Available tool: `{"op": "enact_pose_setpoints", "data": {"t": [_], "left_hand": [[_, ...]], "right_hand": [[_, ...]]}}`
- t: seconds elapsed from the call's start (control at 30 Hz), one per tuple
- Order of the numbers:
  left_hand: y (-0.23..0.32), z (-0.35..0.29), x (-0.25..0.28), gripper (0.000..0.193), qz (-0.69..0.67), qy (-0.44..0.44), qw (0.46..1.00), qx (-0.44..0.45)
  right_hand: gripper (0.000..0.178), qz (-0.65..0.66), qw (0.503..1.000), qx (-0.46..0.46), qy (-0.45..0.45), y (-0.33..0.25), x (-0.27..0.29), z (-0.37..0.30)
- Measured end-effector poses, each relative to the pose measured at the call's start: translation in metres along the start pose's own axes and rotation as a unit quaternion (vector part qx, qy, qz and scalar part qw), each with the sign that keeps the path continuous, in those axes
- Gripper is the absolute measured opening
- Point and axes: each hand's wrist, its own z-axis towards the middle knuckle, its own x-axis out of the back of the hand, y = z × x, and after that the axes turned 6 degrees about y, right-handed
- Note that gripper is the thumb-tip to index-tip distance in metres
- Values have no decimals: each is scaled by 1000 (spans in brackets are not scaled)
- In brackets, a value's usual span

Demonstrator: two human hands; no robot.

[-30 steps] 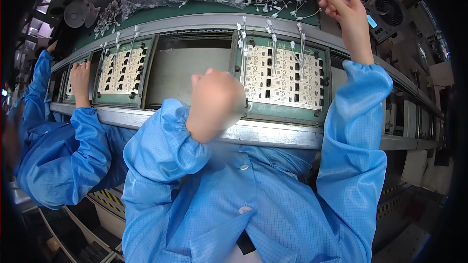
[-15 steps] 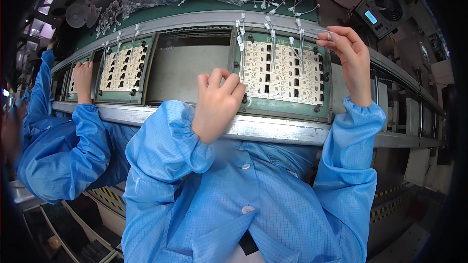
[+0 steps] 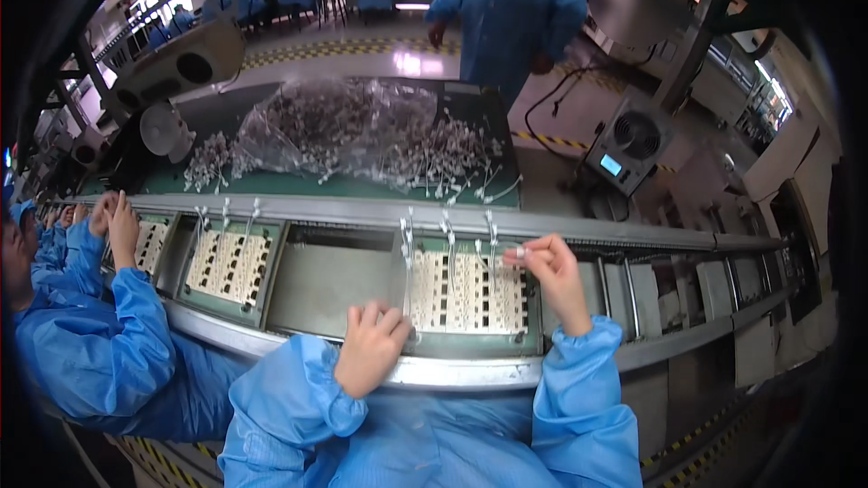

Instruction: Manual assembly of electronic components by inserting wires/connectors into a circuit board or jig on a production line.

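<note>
Right hand [image 3: 553, 276] pinching, I held a connector [image 3: 520, 253] by the far right corner of the board [image 3: 457, 341]; my left hand [image 3: 371, 341] curled beside its near left corner, whether gripping I couldn't tell.

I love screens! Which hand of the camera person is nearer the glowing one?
Right. The right hand shows below and left of the screen; the left hand, lower and farther left.

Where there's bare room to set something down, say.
The grey panel between the left tray and right tray is bare up to the left hand. Crowded: the cable heap, and the right tray's far edge, with cables and the right hand.
</note>
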Motion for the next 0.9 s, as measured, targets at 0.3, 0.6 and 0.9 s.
{"op": "enact_pose_setpoints", "data": {"t": [0.3, 0.6, 0.9], "left_hand": [[1, 2, 12, 18, -1, -32, 999, 8], [-82, 119, -15, 15, -136, 35, 980, 139], [-96, 183, -87, 24, 23, -7, 982, 187]], "right_hand": [[11, -6, 999, -27, -25, -3, -3, -11], [6, -165, 982, 77, 42, -29, -2, -14], [4, -229, 968, 84, 62, -12, -4, -28]]}}
